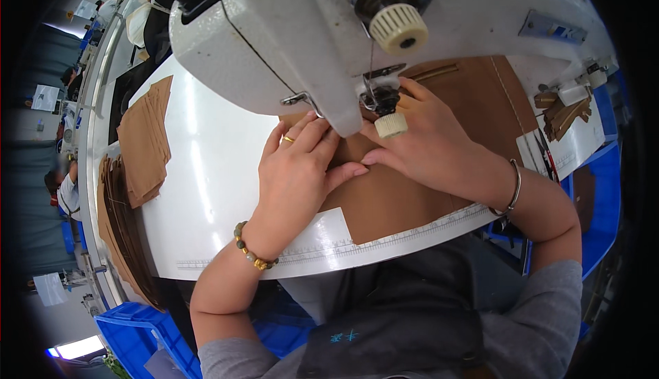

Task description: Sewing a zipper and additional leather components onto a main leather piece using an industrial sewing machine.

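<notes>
Brown fabric (384, 207) lies on the white sewing table (178, 228) beneath a white industrial sewing machine (261, 15). My left hand (295, 173) rests open on the fabric left of the needle area, thumb out, its fingertips partly behind the machine head. My right hand (432, 145) is also open on the fabric, right of the presser mechanism, with its thumb tip near my left thumb and some fingertips hidden by the machine's parts. The needle itself is hidden. A printed ruler strip runs along the table's front edge.
Stacked brown pieces (144, 139) sit at the left, with more (120, 228) beside them. Brown scraps (563, 118) and a red-handled tool (549, 159) lie at right. Blue bins (137, 324) flank the table. A co-worker (67, 190) works at the far left.
</notes>
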`<state>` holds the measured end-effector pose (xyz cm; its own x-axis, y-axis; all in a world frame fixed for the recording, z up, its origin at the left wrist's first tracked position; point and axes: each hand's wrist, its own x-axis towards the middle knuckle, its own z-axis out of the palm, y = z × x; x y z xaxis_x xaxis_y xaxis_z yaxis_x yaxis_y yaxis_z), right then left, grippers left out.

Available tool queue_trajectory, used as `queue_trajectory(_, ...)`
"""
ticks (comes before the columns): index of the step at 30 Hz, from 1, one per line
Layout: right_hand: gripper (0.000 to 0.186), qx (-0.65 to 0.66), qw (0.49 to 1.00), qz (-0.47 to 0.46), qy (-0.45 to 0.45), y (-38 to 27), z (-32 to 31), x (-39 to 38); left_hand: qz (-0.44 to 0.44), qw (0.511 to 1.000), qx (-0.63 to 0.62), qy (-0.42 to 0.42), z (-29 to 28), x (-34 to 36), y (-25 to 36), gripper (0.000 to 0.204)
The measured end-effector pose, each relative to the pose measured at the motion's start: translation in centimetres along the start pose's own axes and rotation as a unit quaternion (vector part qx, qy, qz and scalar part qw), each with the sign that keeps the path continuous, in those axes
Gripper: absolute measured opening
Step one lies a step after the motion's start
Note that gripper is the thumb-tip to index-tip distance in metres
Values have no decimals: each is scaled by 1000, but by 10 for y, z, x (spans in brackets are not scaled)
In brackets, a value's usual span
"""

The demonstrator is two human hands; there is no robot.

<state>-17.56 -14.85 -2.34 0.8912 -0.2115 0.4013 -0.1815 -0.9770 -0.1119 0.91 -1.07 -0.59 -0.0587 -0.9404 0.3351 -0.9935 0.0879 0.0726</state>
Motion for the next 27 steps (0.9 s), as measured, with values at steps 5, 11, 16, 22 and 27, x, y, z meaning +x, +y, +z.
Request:
queue_trajectory(5,41,10,1000,5,2,1,4,-2,-1,1000,13,-5,0,-1,-1,64)
queue_trajectory(11,37,20,998,24,-46,-2,-10,7,-5,1000,18,-5,0,-1,-2,65)
queue_trajectory(16,27,70,987,125,71,22,-47,12,-3,1000,18,-8,1,1,-4,66)
queue_trajectory(22,15,70,963,119,233,42,-38,15,-3,1000,19,4,3,-2,-4,67)
queue_trajectory(27,17,95,958,112,246,42,-35,14,-5,1000,12,6,2,-2,-2,67)
